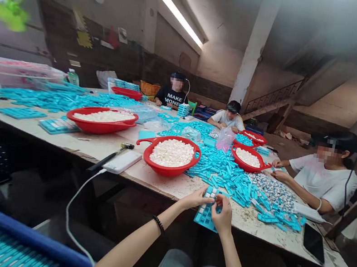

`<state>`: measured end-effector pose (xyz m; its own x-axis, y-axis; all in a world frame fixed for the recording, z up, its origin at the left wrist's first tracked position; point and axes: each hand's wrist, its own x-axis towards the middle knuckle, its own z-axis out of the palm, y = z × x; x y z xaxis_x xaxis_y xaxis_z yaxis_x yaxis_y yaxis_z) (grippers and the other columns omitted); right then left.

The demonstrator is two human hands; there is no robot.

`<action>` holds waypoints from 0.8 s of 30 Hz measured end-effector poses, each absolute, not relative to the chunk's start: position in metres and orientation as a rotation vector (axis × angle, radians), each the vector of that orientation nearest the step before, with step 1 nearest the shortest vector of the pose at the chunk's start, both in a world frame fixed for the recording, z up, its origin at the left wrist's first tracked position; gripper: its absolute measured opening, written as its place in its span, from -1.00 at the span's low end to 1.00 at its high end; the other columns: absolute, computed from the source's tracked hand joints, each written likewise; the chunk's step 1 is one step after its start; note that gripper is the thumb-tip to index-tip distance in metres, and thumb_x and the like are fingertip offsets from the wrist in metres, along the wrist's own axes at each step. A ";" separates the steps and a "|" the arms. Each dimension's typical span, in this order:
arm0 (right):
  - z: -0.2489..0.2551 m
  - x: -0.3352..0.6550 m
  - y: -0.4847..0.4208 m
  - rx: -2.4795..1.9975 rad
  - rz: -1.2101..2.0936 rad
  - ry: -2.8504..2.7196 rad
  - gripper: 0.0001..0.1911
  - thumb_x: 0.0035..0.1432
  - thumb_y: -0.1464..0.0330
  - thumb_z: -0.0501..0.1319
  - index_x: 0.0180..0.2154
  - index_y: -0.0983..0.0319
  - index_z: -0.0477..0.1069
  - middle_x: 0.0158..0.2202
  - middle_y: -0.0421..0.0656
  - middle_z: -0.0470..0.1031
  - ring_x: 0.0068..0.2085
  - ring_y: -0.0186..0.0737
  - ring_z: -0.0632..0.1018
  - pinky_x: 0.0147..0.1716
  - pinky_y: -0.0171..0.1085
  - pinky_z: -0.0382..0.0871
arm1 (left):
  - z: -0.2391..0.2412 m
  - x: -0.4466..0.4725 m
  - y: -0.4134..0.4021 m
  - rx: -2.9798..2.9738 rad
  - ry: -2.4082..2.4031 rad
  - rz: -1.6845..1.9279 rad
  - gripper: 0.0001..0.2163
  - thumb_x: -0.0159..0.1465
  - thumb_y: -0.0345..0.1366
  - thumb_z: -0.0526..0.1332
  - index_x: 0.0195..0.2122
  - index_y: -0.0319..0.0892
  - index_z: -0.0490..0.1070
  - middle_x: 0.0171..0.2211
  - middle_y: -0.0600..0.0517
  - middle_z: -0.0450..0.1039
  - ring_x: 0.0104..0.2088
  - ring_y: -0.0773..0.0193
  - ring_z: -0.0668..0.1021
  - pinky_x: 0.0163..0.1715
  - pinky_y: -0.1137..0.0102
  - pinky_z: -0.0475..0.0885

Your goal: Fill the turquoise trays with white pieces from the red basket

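A blue grid board (205,221) with square openings is held over the table's near edge, white square pieces seated in some of its upper and left openings. My left hand (195,198) grips its left side, thumb lying over the top face. Above the right part of the board, the fingers of my right hand (223,216) are pinched together; whatever they hold is too small to make out. The closest container is a red basket (162,170) heaped with white pieces (174,150). Loose blue strips (227,172) are piled just beyond my hands.
A power bank (123,162) with a white cable and a hammer (108,158) lie left. At right are small mixed pieces (272,190) and a phone (314,242). Three people sit around the table (153,179). A blue crate (12,214) stands low at left.
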<state>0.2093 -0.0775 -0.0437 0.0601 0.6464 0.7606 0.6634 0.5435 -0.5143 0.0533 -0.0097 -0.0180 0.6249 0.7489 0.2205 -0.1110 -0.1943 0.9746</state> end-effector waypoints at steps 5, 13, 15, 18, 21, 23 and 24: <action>-0.045 0.211 -0.077 -1.117 -0.007 -1.632 -0.80 0.21 0.43 0.10 -0.13 0.19 0.39 -0.28 -0.12 0.47 -0.31 -0.18 0.50 -0.31 -0.24 0.45 | -0.018 0.055 -0.011 1.533 0.567 0.877 -0.54 0.02 -0.03 0.47 -0.18 -0.14 0.37 -0.27 0.09 0.44 -0.20 0.21 0.47 -0.16 0.37 0.35; -0.047 0.213 -0.065 -1.184 0.221 -1.462 -0.78 0.20 0.35 0.12 -0.11 0.21 0.41 -0.29 -0.13 0.53 -0.33 -0.18 0.54 -0.29 -0.23 0.46 | -0.015 0.058 -0.011 1.441 0.569 0.872 -0.62 0.10 -0.11 0.45 -0.13 -0.18 0.48 -0.19 -0.01 0.55 -0.13 0.16 0.54 -0.12 0.37 0.37; -0.048 0.213 -0.063 -1.203 0.225 -1.417 -0.78 0.19 0.33 0.12 -0.13 0.21 0.42 -0.29 -0.12 0.55 -0.32 -0.17 0.55 -0.29 -0.23 0.46 | -0.015 0.058 -0.012 1.407 0.566 0.870 -0.60 0.10 -0.12 0.45 -0.10 -0.19 0.51 -0.17 -0.04 0.58 -0.12 0.13 0.56 -0.12 0.36 0.39; -0.049 0.212 -0.062 -1.182 0.258 -1.368 -0.78 0.18 0.32 0.14 -0.14 0.21 0.43 -0.26 -0.09 0.57 -0.28 -0.14 0.57 -0.25 -0.21 0.46 | -0.014 0.058 -0.012 1.341 0.583 0.890 -0.57 0.04 -0.16 0.49 -0.10 -0.21 0.53 -0.20 -0.06 0.60 -0.16 0.12 0.58 -0.18 0.37 0.42; -0.050 0.216 -0.062 -1.165 0.276 -1.277 -0.77 0.16 0.29 0.16 -0.16 0.21 0.43 -0.23 -0.07 0.57 -0.25 -0.13 0.58 -0.22 -0.20 0.46 | -0.014 0.058 -0.011 1.255 0.609 0.918 -0.54 -0.03 -0.23 0.52 -0.10 -0.20 0.54 -0.25 -0.05 0.63 -0.25 0.13 0.61 -0.27 0.37 0.46; -0.050 0.220 -0.061 -1.184 0.256 -1.137 -0.78 0.15 0.26 0.16 -0.20 0.21 0.43 -0.24 -0.06 0.56 -0.24 -0.11 0.57 -0.20 -0.18 0.46 | -0.016 0.060 -0.010 1.182 0.631 0.949 -0.52 -0.04 -0.25 0.52 -0.07 -0.19 0.53 -0.26 -0.06 0.64 -0.26 0.11 0.63 -0.29 0.35 0.49; -0.050 0.222 -0.061 -1.190 0.250 -1.055 -0.79 0.15 0.25 0.15 -0.22 0.21 0.43 -0.25 -0.06 0.56 -0.24 -0.11 0.57 -0.18 -0.17 0.45 | -0.017 0.061 -0.009 1.142 0.645 0.974 -0.51 -0.03 -0.25 0.51 -0.05 -0.18 0.52 -0.26 -0.06 0.64 -0.25 0.09 0.64 -0.28 0.34 0.51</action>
<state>0.2218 -0.0607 -0.0497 0.5285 0.6587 0.5355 0.3482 0.4071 -0.8444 0.0610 -0.0088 -0.0168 0.4565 0.8884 0.0488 -0.3020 0.1031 0.9477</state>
